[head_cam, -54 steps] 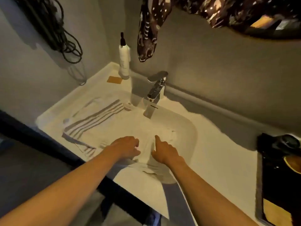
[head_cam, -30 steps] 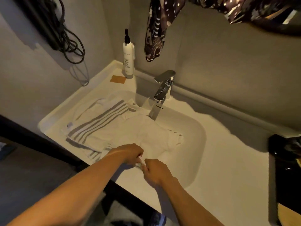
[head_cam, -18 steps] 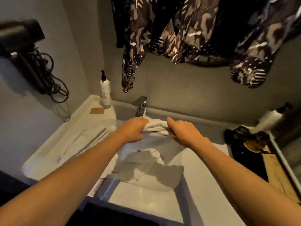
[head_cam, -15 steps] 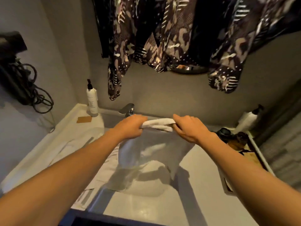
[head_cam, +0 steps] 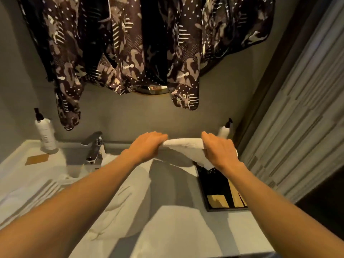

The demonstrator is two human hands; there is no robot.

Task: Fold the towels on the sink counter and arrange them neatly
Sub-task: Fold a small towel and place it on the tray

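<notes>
A plain white towel (head_cam: pixel 183 146) hangs in the air above the right side of the sink counter (head_cam: pixel 178 231), held by its top edge. My left hand (head_cam: pixel 147 146) grips its left end and my right hand (head_cam: pixel 219 149) grips its right end, both stretched out in front of me. The cloth droops below my hands and most of it is hidden behind my arms. A second towel with grey stripes (head_cam: pixel 37 194) lies spread on the counter at the left, partly under my left forearm.
A chrome tap (head_cam: pixel 94 146) stands behind the basin. A white pump bottle (head_cam: pixel 45 135) and a small tan card (head_cam: pixel 37 159) sit at the back left. Another pump bottle (head_cam: pixel 225 130) and a black tray (head_cam: pixel 221 189) are at the right. Patterned dark garments (head_cam: pixel 130 53) hang overhead.
My hands pinched the white towel in the basin, lifted it clear and carried it up and to the right. My view has tilted up toward the wall.
</notes>
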